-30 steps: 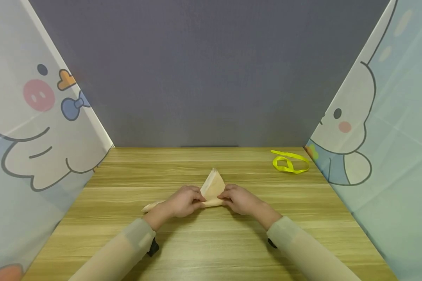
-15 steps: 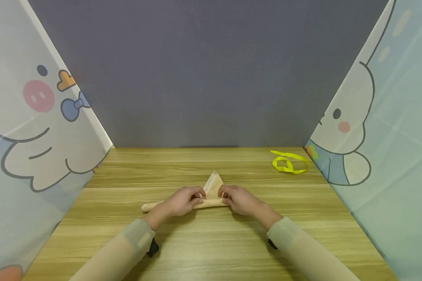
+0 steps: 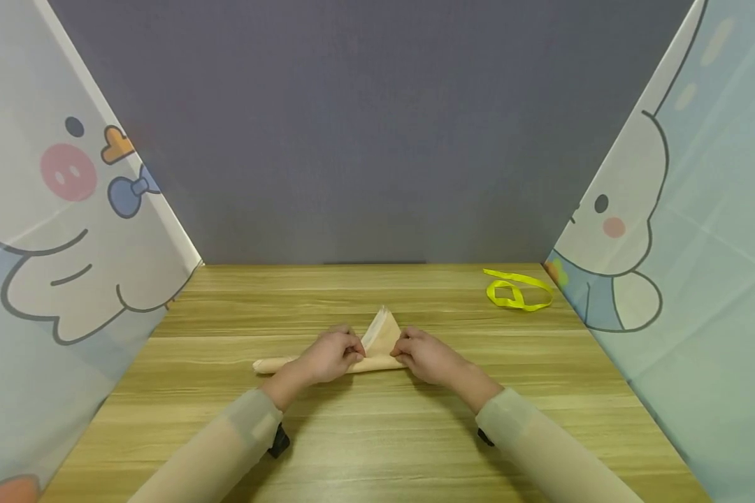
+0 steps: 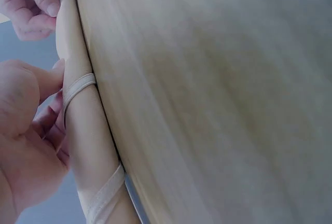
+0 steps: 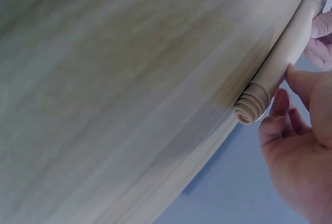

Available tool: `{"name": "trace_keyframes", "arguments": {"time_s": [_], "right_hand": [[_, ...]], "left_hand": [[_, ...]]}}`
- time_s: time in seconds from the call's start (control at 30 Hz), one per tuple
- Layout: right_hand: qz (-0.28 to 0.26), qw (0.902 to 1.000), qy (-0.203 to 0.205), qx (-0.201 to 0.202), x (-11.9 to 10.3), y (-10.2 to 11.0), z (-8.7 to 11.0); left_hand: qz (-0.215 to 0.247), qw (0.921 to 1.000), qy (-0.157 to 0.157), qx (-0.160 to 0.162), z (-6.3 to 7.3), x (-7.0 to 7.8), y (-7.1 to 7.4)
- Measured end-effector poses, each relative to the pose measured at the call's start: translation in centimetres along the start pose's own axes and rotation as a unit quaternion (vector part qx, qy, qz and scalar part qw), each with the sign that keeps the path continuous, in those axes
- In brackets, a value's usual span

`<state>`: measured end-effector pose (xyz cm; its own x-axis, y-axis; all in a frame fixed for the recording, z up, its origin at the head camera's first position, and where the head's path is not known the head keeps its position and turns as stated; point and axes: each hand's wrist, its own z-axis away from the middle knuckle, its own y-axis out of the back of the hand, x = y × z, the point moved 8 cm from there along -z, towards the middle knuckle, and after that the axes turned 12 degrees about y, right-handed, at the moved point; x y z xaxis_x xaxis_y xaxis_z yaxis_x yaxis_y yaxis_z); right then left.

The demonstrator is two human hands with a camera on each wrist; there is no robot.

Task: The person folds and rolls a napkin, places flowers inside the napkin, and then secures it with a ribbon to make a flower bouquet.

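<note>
A beige cloth (image 3: pixel 380 363) lies in the middle of the table, rolled into a long tube with a flat triangular point sticking up on its far side. My left hand (image 3: pixel 332 355) pinches the roll just left of that point, thumb on the near side. On the other side of the point, my right hand (image 3: pixel 429 358) pinches the roll close to its right end. The roll's left end passes beyond my left wrist. In the right wrist view the end of the rolled cloth (image 5: pixel 254 102) shows a spiral of layers beside my right hand (image 5: pixel 306 146).
A loosely looped yellow ribbon (image 3: pixel 519 290) lies at the back right of the wood-grain table (image 3: pixel 377 447). A grey panel (image 3: pixel 377 140) stands behind the table. Cartoon-printed cloth walls (image 3: pixel 69 279) close off both sides.
Both hands' fingers lifted slightly off the cloth, then came down onto it again. The triangular point has become a little shorter, and the roll's left end has shifted slightly away.
</note>
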<state>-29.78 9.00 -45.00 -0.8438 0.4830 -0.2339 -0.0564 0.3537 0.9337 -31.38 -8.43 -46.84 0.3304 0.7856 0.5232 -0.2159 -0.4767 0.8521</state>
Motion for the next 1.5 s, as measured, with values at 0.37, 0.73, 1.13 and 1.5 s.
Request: {"name": "trace_keyframes", "arguments": {"time_s": [0.37, 0.73, 1.13, 1.5], "right_hand": [[0.011, 0.9995, -0.012, -0.028, -0.2, -0.2, 0.1], [0.010, 0.9992, -0.013, -0.038, 0.2, -0.5, 0.3], [-0.014, 0.9991, -0.031, -0.026, 0.6, -0.3, 0.2], [-0.033, 0.9989, -0.031, 0.001, 1.0, -0.2, -0.3]], "left_hand": [[-0.050, 0.9970, -0.056, 0.019, 0.3, 0.8, 0.3], [-0.088, 0.9908, -0.102, 0.019, 1.3, 1.3, 0.4], [0.022, 0.9994, -0.002, -0.026, 0.5, -0.2, 0.1], [0.067, 0.9958, 0.051, -0.037, -0.1, -0.7, 0.1]]}}
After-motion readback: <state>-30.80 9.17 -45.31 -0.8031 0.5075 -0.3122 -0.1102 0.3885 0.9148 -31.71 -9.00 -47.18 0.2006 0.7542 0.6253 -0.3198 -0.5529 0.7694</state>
